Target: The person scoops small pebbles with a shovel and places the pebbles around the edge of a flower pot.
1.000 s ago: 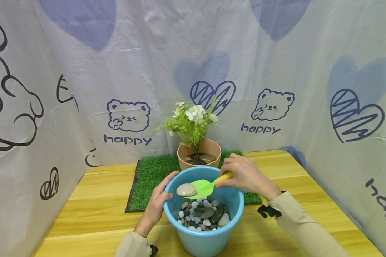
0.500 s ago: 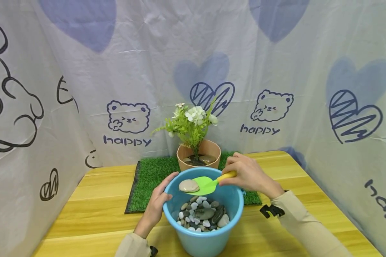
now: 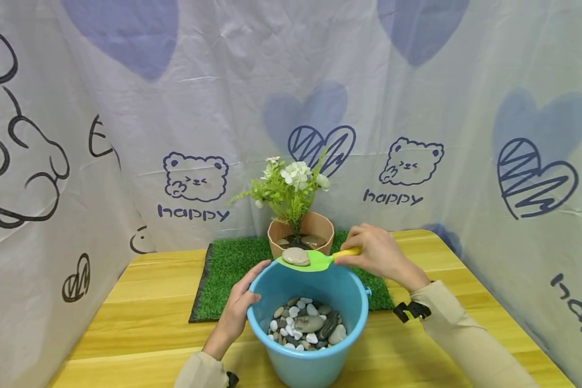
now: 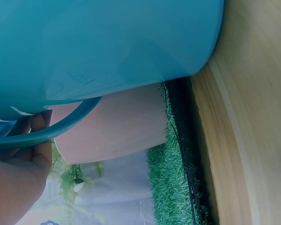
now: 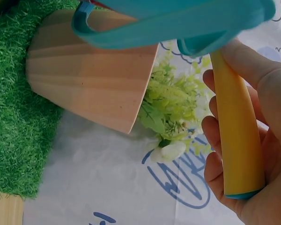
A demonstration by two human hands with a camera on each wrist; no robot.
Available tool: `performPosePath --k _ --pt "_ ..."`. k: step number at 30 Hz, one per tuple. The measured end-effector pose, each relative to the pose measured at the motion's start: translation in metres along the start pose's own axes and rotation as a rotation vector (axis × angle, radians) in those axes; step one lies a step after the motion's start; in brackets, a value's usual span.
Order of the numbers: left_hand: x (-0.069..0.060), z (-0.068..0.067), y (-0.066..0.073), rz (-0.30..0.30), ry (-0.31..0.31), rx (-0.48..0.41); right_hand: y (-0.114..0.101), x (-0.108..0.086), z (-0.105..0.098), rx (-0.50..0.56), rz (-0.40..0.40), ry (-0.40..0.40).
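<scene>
Right hand (image 3: 380, 254) gripping trowel (image 3: 321, 262), left hand (image 3: 235, 302) gripping bucket (image 3: 309, 369)
Head view alone is showing the stone (image 3: 296, 256), lying left of the right hand.

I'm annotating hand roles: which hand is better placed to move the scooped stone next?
Probably the right hand: it grips the trowel bearing the stone, while the left hand holds the bucket rim.

head: high, forward-down | wrists: close, sideways | head+left share: bucket (image 4: 117, 47)
</scene>
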State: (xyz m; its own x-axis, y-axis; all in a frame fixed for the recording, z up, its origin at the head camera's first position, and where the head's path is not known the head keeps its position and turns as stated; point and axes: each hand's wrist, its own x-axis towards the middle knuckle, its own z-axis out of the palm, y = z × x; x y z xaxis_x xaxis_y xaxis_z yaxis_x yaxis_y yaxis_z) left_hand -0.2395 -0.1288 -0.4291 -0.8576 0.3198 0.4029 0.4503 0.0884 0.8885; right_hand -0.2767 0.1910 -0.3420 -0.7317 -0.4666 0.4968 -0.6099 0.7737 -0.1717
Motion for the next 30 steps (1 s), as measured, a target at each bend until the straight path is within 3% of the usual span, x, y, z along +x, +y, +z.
performPosePath --k 19,30 --pt "0.0 -0.001 0.0 -0.025 0.003 -0.025 0.026 0.022 0.008 -0.132 -0.049 0.078" --pt "0.001 -0.001 -0.001 -0.022 -0.006 -0.028 0.041 0.045 0.019 -0.147 0.023 0.003"
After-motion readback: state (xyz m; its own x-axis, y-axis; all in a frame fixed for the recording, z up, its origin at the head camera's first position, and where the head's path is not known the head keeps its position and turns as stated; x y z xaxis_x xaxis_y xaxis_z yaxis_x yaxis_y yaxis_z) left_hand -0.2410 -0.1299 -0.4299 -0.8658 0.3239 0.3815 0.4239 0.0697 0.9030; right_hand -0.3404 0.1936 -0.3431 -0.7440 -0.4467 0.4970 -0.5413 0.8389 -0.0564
